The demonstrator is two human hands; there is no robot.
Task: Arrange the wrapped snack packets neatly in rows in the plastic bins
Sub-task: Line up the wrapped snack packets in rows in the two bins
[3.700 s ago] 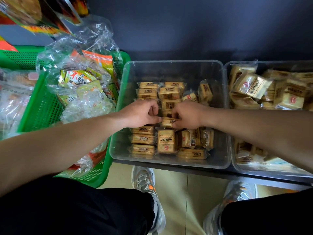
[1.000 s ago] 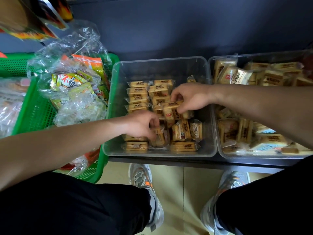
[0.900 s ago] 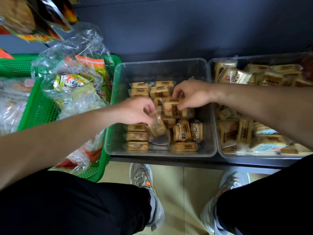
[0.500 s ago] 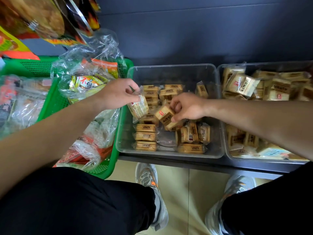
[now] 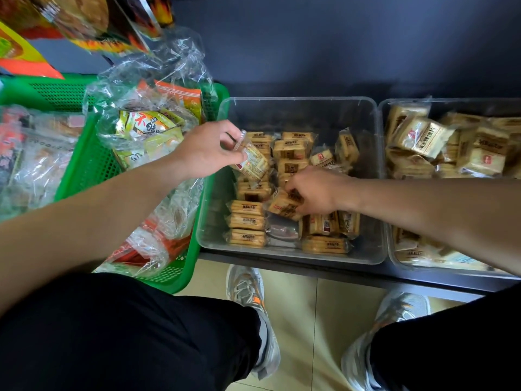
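A clear plastic bin (image 5: 298, 259) on the shelf holds several tan wrapped snack packets, some lined up in a column along its left side (image 5: 245, 221). My left hand (image 5: 204, 152) pinches one packet (image 5: 252, 163) by its wrapper above the bin's left part. My right hand (image 5: 314, 193) reaches into the bin's middle and grips another packet (image 5: 283, 206) lying among the loose ones. A second clear bin (image 5: 400, 261) to the right is heaped with larger packets (image 5: 423, 136).
A green plastic basket (image 5: 90, 162) full of bagged snacks in clear wrap stands at the left, touching the middle bin. Colourful hanging bags (image 5: 93, 21) fill the top left. A dark wall rises behind the bins. My legs and grey shoes (image 5: 248, 292) are below the shelf edge.
My left hand lifted a packet out of the bin's front left and raised it towards the left rim. My right hand moved down from the back rows to the bin's middle.
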